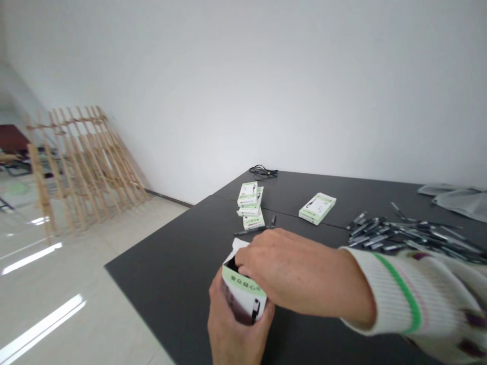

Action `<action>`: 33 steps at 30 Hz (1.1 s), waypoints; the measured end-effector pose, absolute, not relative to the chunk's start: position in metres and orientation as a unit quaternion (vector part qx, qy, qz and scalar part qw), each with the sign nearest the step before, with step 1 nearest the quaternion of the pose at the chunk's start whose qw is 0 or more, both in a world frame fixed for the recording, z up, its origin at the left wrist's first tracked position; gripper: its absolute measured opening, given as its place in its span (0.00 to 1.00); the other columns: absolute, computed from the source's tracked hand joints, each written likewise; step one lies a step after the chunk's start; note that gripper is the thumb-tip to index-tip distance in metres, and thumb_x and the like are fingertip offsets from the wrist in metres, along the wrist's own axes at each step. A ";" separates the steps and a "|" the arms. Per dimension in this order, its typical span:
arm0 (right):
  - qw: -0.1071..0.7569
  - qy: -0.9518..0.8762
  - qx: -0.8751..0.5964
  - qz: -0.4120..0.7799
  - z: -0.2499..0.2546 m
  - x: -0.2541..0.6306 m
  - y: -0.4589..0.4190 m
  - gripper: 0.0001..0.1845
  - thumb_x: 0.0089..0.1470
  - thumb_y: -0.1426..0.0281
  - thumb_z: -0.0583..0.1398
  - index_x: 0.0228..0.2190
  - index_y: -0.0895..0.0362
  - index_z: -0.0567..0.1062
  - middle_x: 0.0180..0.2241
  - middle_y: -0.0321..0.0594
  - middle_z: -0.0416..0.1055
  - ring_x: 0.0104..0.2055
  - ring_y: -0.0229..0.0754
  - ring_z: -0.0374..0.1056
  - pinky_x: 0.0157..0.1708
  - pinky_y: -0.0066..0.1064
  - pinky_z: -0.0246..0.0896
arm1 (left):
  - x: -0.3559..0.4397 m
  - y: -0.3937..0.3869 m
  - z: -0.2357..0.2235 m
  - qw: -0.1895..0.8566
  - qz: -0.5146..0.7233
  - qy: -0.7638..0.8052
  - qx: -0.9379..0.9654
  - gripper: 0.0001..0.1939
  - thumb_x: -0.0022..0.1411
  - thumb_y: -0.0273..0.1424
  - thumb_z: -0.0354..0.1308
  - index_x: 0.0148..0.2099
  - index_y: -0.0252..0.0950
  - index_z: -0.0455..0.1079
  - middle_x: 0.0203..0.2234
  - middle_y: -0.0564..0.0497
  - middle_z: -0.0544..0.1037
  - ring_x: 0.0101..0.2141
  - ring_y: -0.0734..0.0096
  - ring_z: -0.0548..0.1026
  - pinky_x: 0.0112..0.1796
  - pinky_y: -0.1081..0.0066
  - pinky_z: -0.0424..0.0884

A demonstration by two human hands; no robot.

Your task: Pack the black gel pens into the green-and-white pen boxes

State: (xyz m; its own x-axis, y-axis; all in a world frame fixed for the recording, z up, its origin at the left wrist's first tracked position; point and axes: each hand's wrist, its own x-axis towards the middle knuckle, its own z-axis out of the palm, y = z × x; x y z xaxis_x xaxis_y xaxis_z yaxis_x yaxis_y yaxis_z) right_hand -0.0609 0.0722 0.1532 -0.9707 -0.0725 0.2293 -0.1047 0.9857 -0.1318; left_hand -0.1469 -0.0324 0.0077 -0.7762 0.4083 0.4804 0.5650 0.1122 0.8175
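My left hand (238,337) is wrapped round a white and green pen box (242,294), held upright over the black table with its flap raised. Over the box's open top, my right hand (276,261) has its fingers bent down into the opening. Dark shapes show inside, but whatever these fingertips hold is hidden. Just beyond the hands, a black pen (249,231) lies on the table, partly covered by my right hand. A stack of similar pen boxes (250,198) stands behind it.
Many loose black pens (380,233) are heaped at the right. A single pen box (317,208) lies flat at mid-table. A black cable (263,172) sits at the far corner, and translucent bags (460,202) lie far right. Wooden frames (83,162) lean against the wall.
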 end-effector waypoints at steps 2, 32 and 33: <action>0.115 -0.991 0.053 0.052 0.149 -0.061 0.069 0.04 0.53 0.81 0.60 0.32 0.63 0.75 0.28 0.39 0.72 0.25 0.37 0.66 0.21 0.29 0.53 | -0.147 -0.032 0.010 0.039 -0.587 -0.747 -0.309 0.41 0.45 0.41 0.65 0.61 0.35 0.57 0.45 0.43 0.75 0.42 0.54 0.76 0.42 0.58 0.74; 0.351 -0.834 -0.123 0.408 0.080 -0.069 0.051 0.17 0.64 0.70 0.53 0.49 0.55 0.76 0.47 0.38 0.76 0.47 0.40 0.72 0.51 0.31 0.64 | -0.149 -0.035 0.002 0.037 -0.568 -0.746 -0.345 0.42 0.48 0.37 0.65 0.63 0.36 0.55 0.50 0.40 0.72 0.49 0.50 0.73 0.50 0.52 0.68; 0.342 -0.849 -0.114 0.387 0.081 -0.069 0.051 0.17 0.64 0.71 0.53 0.50 0.55 0.76 0.47 0.38 0.76 0.48 0.40 0.71 0.52 0.31 0.63 | -0.150 -0.035 0.001 0.041 -0.568 -0.748 -0.342 0.42 0.49 0.38 0.64 0.63 0.35 0.55 0.51 0.39 0.72 0.50 0.49 0.73 0.50 0.51 0.68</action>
